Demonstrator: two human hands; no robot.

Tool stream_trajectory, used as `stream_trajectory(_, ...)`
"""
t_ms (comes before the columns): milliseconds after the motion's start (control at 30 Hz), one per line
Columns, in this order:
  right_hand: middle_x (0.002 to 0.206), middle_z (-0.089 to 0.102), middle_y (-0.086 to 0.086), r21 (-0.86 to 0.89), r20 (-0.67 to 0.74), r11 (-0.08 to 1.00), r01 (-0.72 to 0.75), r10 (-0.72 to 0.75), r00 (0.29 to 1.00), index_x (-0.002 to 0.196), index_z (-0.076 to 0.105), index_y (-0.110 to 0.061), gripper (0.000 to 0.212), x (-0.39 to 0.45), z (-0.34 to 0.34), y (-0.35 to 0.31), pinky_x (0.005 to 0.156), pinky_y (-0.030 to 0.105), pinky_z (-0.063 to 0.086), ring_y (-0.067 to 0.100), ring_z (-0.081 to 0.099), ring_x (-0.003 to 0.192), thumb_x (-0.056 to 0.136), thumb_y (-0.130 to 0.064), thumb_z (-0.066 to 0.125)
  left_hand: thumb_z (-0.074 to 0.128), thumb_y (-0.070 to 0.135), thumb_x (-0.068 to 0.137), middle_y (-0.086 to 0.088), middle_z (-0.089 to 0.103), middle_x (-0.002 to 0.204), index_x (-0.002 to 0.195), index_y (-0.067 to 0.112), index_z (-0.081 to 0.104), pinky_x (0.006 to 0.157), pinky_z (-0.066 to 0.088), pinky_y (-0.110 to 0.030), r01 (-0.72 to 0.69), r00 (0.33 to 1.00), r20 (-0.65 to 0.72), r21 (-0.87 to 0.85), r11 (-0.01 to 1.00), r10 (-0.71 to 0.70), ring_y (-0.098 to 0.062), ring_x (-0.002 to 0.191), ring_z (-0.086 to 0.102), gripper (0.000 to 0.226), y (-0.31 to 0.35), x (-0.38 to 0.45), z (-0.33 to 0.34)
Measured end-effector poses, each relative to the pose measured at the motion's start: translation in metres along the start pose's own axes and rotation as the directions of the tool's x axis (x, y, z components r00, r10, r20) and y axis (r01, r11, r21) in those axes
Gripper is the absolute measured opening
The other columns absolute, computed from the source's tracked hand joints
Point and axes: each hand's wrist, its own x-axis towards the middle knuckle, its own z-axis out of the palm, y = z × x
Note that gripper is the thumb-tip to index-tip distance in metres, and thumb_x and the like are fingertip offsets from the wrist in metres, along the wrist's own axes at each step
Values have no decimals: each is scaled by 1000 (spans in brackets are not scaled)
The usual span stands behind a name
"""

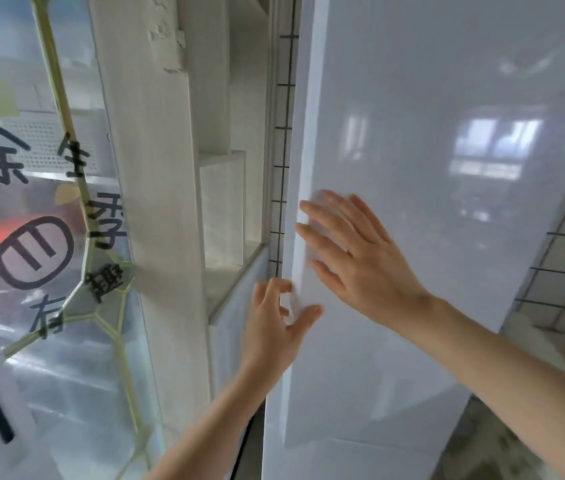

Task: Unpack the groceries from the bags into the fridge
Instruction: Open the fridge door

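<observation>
White fridge door (430,237): right hand (353,258) pressing flat.

Bright, diffuse daylight throughout. The glossy fridge door (412,168) carries window reflections and mild glare. The glass panel (31,220) at left is blurred. Wide-angle distortion bends vertical lines near edges. Shadows are soft.

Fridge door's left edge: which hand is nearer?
Left. The left hand curls its fingers around the left edge of the fridge door; the right hand lies flat on the door's front face, just right of that edge.
</observation>
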Motion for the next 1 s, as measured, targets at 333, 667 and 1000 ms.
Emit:
stream_trajectory(333, 148, 36, 11, 145, 66, 867, -477, 473, 879, 137, 43, -1, 60, -69, -113, -26, 99, 31, 44, 26, 36, 135, 94, -41, 53, 72, 31, 84, 14, 56, 98, 103, 24, 44, 67, 42, -17, -112, 992, 33, -183, 977, 120, -11, 77, 57, 35, 57, -103, 24)
stream_trajectory(667, 146, 29, 2, 430, 130, 645, -631, 648, 750, 141, 33, -7, 66, -136, -193, -26, 97, 43, 48, 15, 36, 135, 88, -38, 58, 71, 34, 84, 19, 46, 135, 113, 38, 38, 84, 45, -12, -178, 984, -14, -227, 957, 179, -2, 106, 56, 44, 117, -192, 76)
stream_trajectory(1000, 141, 38, -7, 562, 271, 448, -696, 695, 666, 142, 31, -20, 60, -238, -315, 13, 79, 28, 57, 0, 43, 126, 90, -27, 61, 62, 40, 88, 26, 36, 143, 146, 35, 26, 107, 38, -24, -225, 974, -53, -181, 957, 219, -2, 131, 41, 68, 222, -285, 167)
